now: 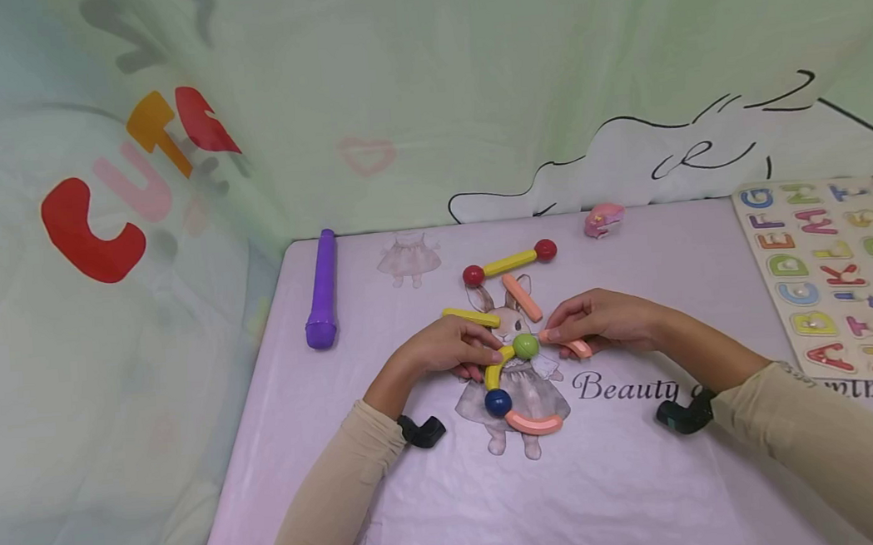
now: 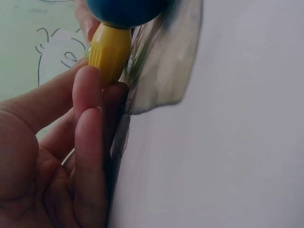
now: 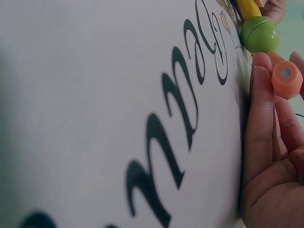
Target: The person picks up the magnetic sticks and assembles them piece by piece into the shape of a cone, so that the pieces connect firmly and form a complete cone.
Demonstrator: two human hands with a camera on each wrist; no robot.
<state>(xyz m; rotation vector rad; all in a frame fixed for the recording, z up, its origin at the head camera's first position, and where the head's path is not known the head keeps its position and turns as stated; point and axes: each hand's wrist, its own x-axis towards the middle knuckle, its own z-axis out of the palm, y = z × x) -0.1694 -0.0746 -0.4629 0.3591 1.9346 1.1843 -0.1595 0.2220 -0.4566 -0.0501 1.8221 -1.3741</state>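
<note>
My left hand pinches a curved yellow magnetic rod, low over the table. A green ball is on the rod's far end and a blue ball on its near end. From the blue ball a curved salmon rod extends to the right. My right hand pinches another salmon rod, its left end close to the green ball. In the right wrist view this salmon rod shows a grey disc on its end. The left wrist view shows fingertips against the yellow rod.
Behind the hands lie a straight yellow rod between two red balls, a straight salmon rod and a straight yellow rod. A purple toy microphone lies left, a pink toy at the back, an alphabet board right.
</note>
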